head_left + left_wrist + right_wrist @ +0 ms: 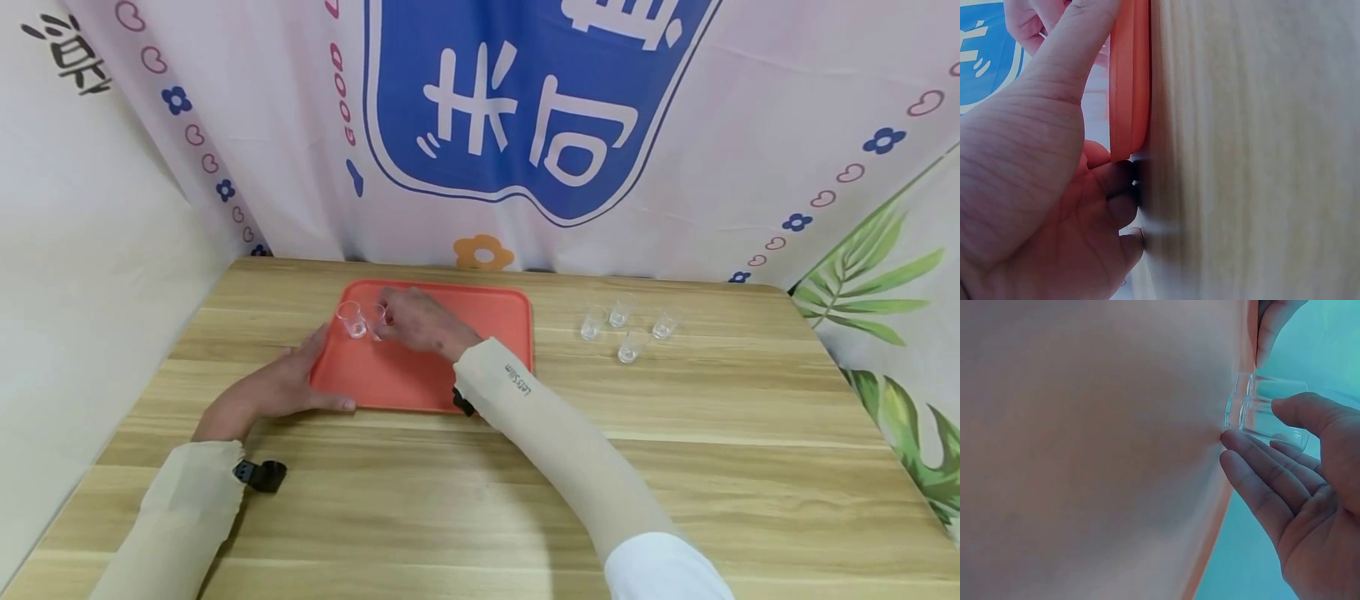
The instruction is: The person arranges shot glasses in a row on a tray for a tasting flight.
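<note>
A red rectangular tray [408, 375] lies on the table. My left hand [288, 383] rests at its near left corner, thumb along the front edge and fingers along the left side. In the left wrist view the fingers lie low beside the tray's rim [1129, 81]. Over the tray's left part, my right hand [420, 321] pinches a small clear shot glass [378, 323] between thumb and fingertips. Its base is right at the tray surface in the right wrist view. Close beside it stands another clear shot glass [356, 325], upright on the tray.
Several more clear shot glasses [628, 350] stand in a loose group on the wooden table [712, 483], right of the tray. Behind the table's far edge hangs a printed cloth [300, 225]. A white wall [97, 250] is on the left.
</note>
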{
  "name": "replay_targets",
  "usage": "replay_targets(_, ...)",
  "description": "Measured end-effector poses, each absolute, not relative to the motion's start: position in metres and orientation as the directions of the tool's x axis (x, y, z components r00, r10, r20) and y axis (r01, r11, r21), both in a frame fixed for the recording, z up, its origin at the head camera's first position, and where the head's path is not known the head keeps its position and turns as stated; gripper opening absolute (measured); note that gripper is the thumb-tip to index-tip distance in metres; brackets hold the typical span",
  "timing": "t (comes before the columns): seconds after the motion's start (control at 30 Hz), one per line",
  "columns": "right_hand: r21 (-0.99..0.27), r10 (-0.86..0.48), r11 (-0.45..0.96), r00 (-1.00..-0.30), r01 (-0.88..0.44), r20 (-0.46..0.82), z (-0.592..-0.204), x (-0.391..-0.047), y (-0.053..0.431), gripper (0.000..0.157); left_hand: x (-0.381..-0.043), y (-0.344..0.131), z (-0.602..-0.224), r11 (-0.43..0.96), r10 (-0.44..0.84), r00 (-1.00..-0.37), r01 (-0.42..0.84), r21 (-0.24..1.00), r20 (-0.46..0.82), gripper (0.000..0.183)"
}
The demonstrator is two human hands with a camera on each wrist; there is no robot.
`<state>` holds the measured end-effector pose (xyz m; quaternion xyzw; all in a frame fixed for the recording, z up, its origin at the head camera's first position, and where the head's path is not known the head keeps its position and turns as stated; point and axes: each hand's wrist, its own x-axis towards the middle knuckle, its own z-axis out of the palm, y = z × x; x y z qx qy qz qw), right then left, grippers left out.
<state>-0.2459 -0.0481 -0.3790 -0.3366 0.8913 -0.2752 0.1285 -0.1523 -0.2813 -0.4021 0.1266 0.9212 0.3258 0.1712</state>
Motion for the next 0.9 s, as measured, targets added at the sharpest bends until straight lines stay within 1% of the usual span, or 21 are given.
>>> replay_targets(0.13,-0.587,-0.675,0.615,-0.736,-0.526,-0.049,-0.3796,-0.2465,-0.0479,0.027,-0.1529,-0.2817,-0.4033,0.753,0.346,-0.909,0.122,0.646,-0.231,0.132)
replay_targets(0.37,-0.576,-0.686,0.607,-0.727,-0.547,-0.032,-0.3809,-0.2472,-0.047,0.017,-0.1541,-0.2832,-0.4054,0.747,0.35,-0.91,0.127,0.653,-0.223,0.131)
replay_targets(0.5,-0.579,-0.687,0.601,-0.726,-0.551,-0.023,-0.3818,-0.2474,-0.0468,0.017,-0.1546,-0.2832,-0.4052,0.749,0.351,-0.909,0.13,0.649,-0.224,0.132)
replay_targets(0.63,-0.566,-0.691,0.603,-0.723,-0.562,-0.018,-0.3816,-0.2475,-0.046,0.022,-0.1539,-0.2835,-0.405,0.756,0.346,-0.909,0.123,0.643,-0.234,0.132)
replay_targets(0.8,-0.555,-0.679,0.62,-0.734,-0.555,-0.025,-0.3808,-0.2487,-0.0424,0.034,-0.1535,-0.2834,-0.4039,0.763,0.342,-0.909,0.121,0.635,-0.238,0.132)
replay_targets(0.9,-0.553,-0.678,0.623,-0.734,-0.554,-0.028,-0.38,-0.2501,-0.0387,0.036,-0.1537,-0.2828,-0.4034,0.762,0.345,-0.908,0.122,0.636,-0.238,0.131)
